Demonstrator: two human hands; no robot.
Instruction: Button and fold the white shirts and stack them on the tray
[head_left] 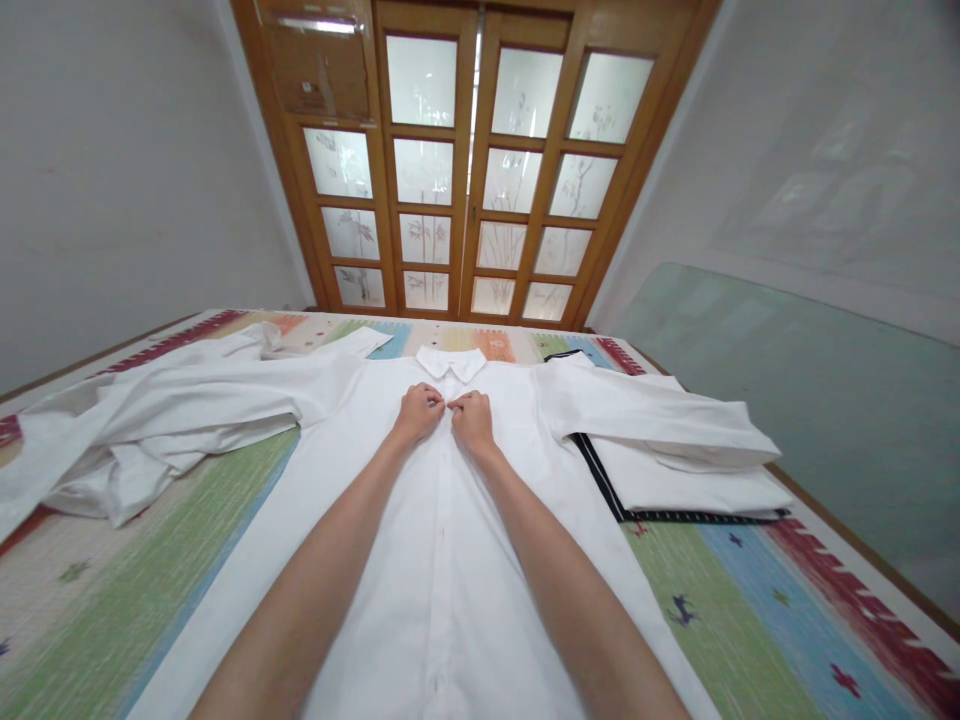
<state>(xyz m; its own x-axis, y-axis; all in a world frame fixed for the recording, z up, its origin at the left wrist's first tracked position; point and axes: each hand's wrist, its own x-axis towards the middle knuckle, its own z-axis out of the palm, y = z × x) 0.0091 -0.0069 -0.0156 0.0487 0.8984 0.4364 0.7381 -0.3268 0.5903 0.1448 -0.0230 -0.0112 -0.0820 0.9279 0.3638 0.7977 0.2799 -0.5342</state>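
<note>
A white long-sleeved shirt (397,560) lies spread out front side up, its collar (451,364) at the far end and its sleeves stretched to both sides. Just below the collar, my left hand (420,412) pinches the button placket from the left. My right hand (472,420) meets it from the right, with fingers closed on the placket too. The fingertips nearly touch each other. Whatever button lies between them is too small and covered to make out. Further down, the placket runs straight toward me.
Crumpled white clothing (127,470) lies at the left, partly under the left sleeve. Folded white garments with a black striped one (611,490) are stacked beneath the right sleeve. A patterned, striped cloth (720,600) covers the surface. Beyond stand wooden glass-paned doors (465,200); a glass panel (810,370) leans at right.
</note>
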